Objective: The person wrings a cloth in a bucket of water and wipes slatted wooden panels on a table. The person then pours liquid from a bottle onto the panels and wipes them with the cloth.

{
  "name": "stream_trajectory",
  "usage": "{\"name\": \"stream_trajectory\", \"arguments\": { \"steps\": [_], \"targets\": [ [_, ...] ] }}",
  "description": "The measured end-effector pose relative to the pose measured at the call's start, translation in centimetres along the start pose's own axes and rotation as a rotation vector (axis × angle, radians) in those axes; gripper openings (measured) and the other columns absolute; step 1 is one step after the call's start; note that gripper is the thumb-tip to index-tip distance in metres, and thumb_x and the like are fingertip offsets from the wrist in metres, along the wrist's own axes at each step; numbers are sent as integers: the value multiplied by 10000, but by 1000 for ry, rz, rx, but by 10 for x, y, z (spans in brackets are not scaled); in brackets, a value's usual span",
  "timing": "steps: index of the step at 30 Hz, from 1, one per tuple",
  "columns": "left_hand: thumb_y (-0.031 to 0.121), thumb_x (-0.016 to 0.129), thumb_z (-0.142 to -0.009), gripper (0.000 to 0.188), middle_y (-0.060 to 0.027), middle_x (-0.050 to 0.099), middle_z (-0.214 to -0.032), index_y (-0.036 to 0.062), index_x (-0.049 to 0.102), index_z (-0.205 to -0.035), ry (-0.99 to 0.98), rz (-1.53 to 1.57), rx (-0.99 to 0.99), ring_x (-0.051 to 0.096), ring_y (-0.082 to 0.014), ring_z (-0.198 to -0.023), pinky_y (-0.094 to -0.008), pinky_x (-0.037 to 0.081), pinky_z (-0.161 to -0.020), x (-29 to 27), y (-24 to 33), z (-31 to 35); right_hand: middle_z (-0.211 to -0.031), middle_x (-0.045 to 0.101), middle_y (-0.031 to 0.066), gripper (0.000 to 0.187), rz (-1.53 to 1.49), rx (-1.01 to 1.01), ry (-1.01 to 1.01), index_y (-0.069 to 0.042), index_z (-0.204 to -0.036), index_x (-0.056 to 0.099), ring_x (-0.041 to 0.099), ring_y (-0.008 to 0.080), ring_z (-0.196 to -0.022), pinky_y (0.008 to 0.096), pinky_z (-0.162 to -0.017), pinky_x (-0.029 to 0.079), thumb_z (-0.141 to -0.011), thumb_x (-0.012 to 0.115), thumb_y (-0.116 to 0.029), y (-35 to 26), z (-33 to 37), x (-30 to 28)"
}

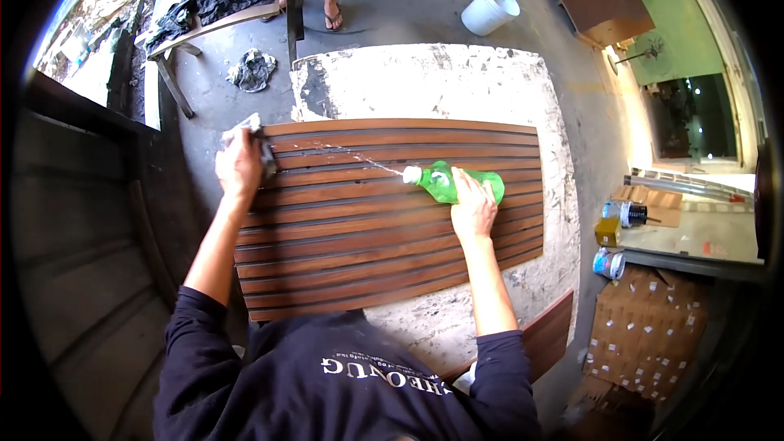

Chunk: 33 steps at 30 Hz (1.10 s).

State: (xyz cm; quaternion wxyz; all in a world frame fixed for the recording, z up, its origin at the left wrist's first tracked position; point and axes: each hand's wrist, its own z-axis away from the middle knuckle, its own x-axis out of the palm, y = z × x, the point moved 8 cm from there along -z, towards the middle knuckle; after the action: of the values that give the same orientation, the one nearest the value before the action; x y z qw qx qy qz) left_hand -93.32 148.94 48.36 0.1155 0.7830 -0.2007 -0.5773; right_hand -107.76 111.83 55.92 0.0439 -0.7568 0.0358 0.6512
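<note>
A brown slatted wooden panel (392, 229) with dark grooves lies in front of me. Over its right part, my right hand (474, 206) grips a green plastic bottle (439, 183) tipped on its side, the white cap pointing left. A thin stream of clear liquid (359, 155) shoots from the cap toward the panel's far left part. At the panel's far left corner, my left hand (238, 167) is closed round a crumpled grey-white rag (250, 126); part of the rag hangs by the panel's edge.
Under the panel is a white, paint-stained board (425, 77). A white bucket (490, 10) stands on the floor beyond. A crumpled dark cloth (252, 70) lies near a bench at far left, where another person's sandalled foot (333, 16) shows. Paint cans (608, 263) stand at right.
</note>
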Motion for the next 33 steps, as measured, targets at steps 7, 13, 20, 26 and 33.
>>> {"name": "stream_trajectory", "arguments": {
  "steps": [7,13,20,26,33],
  "targets": [
    [168,550,-779,107,-101,611,-672,97,593,-846,-395,309,623,627,-263,-617,-437,485,-564,51,162,103,-1135,624,90,477,-69,-12,-40,-125,-1203,564,592,228,-1061,465,-985,404,-749,528,17,-3,16,-4],
    [142,534,-843,75,-123,617,-688,101,570,-893,137,-49,149,608,-313,-558,-454,472,-514,-11,5,3,-1141,615,76,564,-11,105,-15,-142,-1230,556,587,244,-1047,436,-976,399,-691,591,18,22,67,-14],
    [160,564,-777,98,-134,625,-771,102,564,-856,-509,158,546,632,-298,-684,-448,452,-640,37,163,120,-1059,578,30,588,-6,-30,87,-166,-1216,572,536,243,-970,390,-897,396,-648,660,-43,-21,78,-14],
    [132,507,-824,144,-113,624,-734,83,567,-945,-56,-17,229,624,-285,-640,-452,468,-597,16,48,7,-1063,586,22,623,-29,9,118,-175,-1210,581,533,239,-976,395,-916,389,-611,645,-14,-10,100,-20],
    [169,569,-785,163,-90,616,-833,142,599,-944,-69,359,788,622,-257,-797,-466,438,-708,52,193,144,-1054,630,41,542,-145,52,225,-173,-1179,612,562,237,-965,389,-926,412,-665,612,-1,-4,78,-29]
  ]
}}
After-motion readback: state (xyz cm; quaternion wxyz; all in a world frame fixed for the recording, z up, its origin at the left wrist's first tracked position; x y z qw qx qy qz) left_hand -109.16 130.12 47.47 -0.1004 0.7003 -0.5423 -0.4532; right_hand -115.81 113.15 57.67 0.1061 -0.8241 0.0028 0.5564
